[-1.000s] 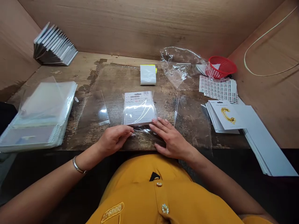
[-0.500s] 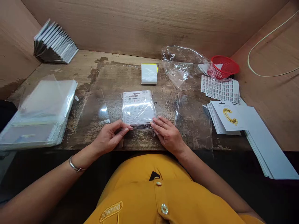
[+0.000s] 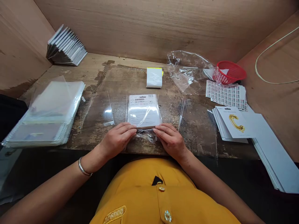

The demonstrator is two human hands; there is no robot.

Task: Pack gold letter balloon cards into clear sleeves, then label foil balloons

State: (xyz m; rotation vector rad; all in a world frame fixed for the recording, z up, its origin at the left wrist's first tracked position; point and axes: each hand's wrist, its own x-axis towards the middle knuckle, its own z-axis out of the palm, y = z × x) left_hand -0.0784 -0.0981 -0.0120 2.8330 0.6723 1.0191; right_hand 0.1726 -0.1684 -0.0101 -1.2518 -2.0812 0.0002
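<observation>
A white printed card pack (image 3: 144, 112) lies inside a clear plastic sleeve on the worn wooden table, its barcode at the far right corner. Crumpled clear film (image 3: 147, 135) of the sleeve shows at the pack's near edge. My left hand (image 3: 119, 138) pinches the sleeve at the near left corner. At the near right corner, my right hand (image 3: 171, 140) has its fingers pressed together on the same sleeve. Flat clear sleeves (image 3: 99, 113) lie to the left of the pack, and another (image 3: 197, 124) lies to the right.
Stacked clear sleeves (image 3: 46, 112) fill the left side, with a bundle of cards (image 3: 67, 46) behind. A white pad (image 3: 154, 77) stands beyond the pack. Crumpled plastic (image 3: 187, 70), a red basket (image 3: 230, 73), sticker sheets (image 3: 225, 93) and balloon cards (image 3: 235, 123) are at the right.
The whole view has shifted, so things appear further right and lower. My hands have drawn closer together along the pack's near edge, and the right fingers have moved from its top to the corner.
</observation>
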